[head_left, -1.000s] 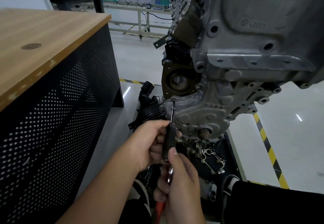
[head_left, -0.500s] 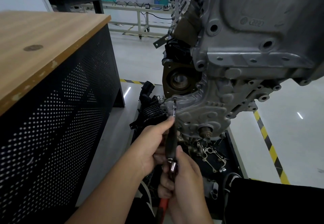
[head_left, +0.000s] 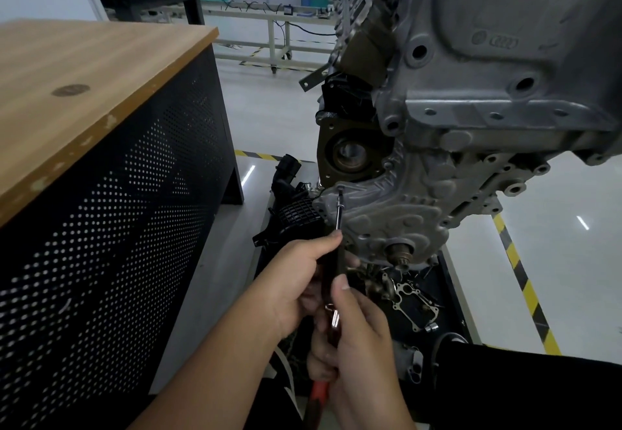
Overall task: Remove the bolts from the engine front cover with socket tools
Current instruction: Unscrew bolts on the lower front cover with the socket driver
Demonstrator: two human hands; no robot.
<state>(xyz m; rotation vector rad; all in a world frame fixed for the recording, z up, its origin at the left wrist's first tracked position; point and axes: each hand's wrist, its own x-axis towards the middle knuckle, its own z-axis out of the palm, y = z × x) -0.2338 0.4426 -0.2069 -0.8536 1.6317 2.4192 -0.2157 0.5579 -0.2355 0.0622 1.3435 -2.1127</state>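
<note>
The grey cast engine front cover [head_left: 397, 217] hangs low on the engine block [head_left: 488, 69]. A slim socket driver [head_left: 339, 214] with a black handle points up at a bolt [head_left: 340, 189] on the cover's upper left corner. My left hand [head_left: 299, 281] grips the black handle, thumb near the shaft. Just below it, my right hand [head_left: 356, 338] holds a ratchet [head_left: 334, 318] with a red handle at the driver's lower end. The crank stub [head_left: 399, 254] sticks out at the cover's bottom.
A wooden-topped bench [head_left: 84, 86] with black perforated sides stands close on the left. Loose gaskets and parts [head_left: 410, 298] lie on the black stand base under the engine. A black plastic manifold [head_left: 296, 207] sits behind my hands. Yellow-black floor tape [head_left: 525, 281] runs on the right.
My hands and the driver stay at the same bolt. My right thumb has slid up along the handle, and the ratchet end has turned slightly.
</note>
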